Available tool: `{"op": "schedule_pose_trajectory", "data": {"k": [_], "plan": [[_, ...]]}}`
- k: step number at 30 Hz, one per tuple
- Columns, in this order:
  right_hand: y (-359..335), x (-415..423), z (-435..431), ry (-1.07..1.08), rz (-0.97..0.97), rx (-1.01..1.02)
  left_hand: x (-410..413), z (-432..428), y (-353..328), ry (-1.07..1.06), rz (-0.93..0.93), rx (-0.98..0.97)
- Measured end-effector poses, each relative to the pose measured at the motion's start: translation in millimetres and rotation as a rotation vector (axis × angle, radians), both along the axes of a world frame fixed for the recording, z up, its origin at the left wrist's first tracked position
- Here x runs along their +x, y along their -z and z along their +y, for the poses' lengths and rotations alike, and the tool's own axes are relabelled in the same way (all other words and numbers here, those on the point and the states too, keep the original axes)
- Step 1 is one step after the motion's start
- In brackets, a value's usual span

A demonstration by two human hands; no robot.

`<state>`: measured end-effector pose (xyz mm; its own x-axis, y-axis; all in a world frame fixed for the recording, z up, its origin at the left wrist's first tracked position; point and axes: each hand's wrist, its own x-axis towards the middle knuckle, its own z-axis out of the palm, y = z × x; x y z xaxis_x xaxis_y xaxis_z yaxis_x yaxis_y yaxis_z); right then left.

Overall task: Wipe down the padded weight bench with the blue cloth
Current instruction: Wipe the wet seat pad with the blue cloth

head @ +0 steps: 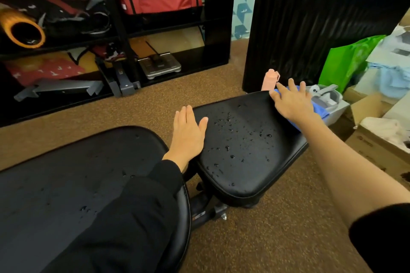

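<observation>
The black padded bench has two parts: a seat pad (244, 150) dotted with water drops and a long back pad (66, 184) at the lower left. My left hand (188, 133) lies flat, fingers apart, on the seat pad's left edge. My right hand (292, 99) presses flat on the blue cloth (319, 113) at the seat pad's far right corner. Most of the cloth is hidden under the hand and forearm.
A pink spray bottle (270, 80) stands on the carpet behind the seat. A black shelf (124, 29) with bags, a scale and a foam roller is at the back. Cardboard boxes (372, 139), a green bag (346, 60) and a grey device (328, 99) crowd the right side.
</observation>
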<state>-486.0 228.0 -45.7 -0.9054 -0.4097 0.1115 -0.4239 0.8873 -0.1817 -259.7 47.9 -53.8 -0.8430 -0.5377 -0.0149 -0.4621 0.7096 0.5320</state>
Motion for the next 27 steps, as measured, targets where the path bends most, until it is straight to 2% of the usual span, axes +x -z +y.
{"op": "schedule_pose_trajectory", "data": {"k": [6,8,20,23,27], "plan": [[4,20,31,-0.309,-0.041,-0.212,0,-1,2,0.007,0.012,0.012],[7,19,47,-0.35,-0.048,-0.259,0,-2,3,0.005,0.017,0.029],[9,-22,-2,-0.066,-0.037,0.021,-1,-3,5,-0.003,0.026,0.038],[6,-12,-14,-0.128,-0.014,-0.013,-2,-3,6,-0.005,0.03,0.03],[-1,19,-11,-0.2,-0.114,-0.214,-2,-5,7,-0.006,0.039,0.049]]}}
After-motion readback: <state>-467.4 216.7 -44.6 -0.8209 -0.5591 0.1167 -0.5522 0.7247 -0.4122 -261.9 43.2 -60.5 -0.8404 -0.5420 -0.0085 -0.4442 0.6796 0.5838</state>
